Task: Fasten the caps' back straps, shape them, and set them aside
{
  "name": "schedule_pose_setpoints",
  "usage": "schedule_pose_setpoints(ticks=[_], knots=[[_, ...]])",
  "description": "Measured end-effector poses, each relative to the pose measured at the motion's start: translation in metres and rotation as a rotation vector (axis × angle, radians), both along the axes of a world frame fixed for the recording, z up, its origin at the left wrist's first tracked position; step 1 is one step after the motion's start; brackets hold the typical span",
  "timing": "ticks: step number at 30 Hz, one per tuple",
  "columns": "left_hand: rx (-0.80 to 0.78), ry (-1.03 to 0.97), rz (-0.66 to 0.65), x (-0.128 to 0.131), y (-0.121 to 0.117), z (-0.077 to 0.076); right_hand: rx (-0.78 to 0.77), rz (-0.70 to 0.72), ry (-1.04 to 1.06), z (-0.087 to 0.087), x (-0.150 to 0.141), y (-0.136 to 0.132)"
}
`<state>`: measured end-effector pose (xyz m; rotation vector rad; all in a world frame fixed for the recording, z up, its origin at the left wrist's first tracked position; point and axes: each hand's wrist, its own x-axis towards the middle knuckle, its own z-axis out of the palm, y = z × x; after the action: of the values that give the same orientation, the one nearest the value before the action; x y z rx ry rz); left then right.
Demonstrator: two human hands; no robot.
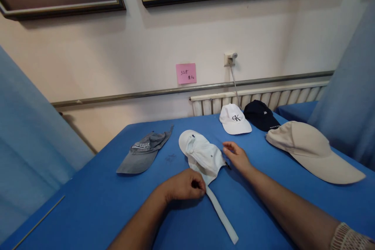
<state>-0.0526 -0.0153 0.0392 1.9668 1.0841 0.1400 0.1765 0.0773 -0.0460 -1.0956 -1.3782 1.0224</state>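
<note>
A pale, mint-white baseball cap (203,154) lies on the blue-covered table with its brim pointing away from me. Its long strap (221,215) trails loose toward me, and a small dark buckle (227,165) sits at its right edge. My left hand (187,184) is closed in a pinch where the strap meets the cap. Just right of the cap, my right hand (236,156) hovers near the buckle, fingers slightly curved and apart, holding nothing.
A grey cap (143,154) lies left. To the right are a white cap (234,120), a navy cap (260,115) and a beige long-brimmed cap (313,150). Behind the table (102,203) are a radiator (208,106) and a plugged-in cord (234,82). Blue curtains (32,144) hang at both sides.
</note>
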Motion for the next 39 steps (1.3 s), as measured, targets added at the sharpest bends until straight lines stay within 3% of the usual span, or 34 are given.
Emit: schedule_pose_setpoints(ticks=[2,7,9,15,21,27,32,39], knots=[[-0.002,0.044,0.047,-0.003,0.001,0.002,0.011,0.046,-0.124,-0.01,-0.001,0.005],[0.586,0.15,0.466,0.004,0.013,-0.01,0.068,0.151,-0.347,-0.014,-0.007,-0.002],[0.689,0.14,0.528,0.006,0.019,-0.019,0.081,0.16,-0.36,-0.011,-0.009,-0.005],[0.634,0.089,0.471,0.007,0.028,-0.037,0.144,0.182,-0.265,-0.008,-0.014,-0.006],[0.625,0.096,0.367,0.008,0.024,-0.035,0.224,0.13,-0.175,-0.009,-0.012,-0.002],[0.602,0.061,0.285,0.016,0.019,-0.032,0.168,0.139,-0.127,-0.008,-0.017,0.005],[0.617,0.1,0.219,0.024,0.018,-0.03,0.161,0.201,-0.246,-0.005,-0.019,0.006],[0.58,0.083,0.277,0.014,0.018,-0.037,0.243,-0.102,-0.325,0.006,-0.005,0.003]])
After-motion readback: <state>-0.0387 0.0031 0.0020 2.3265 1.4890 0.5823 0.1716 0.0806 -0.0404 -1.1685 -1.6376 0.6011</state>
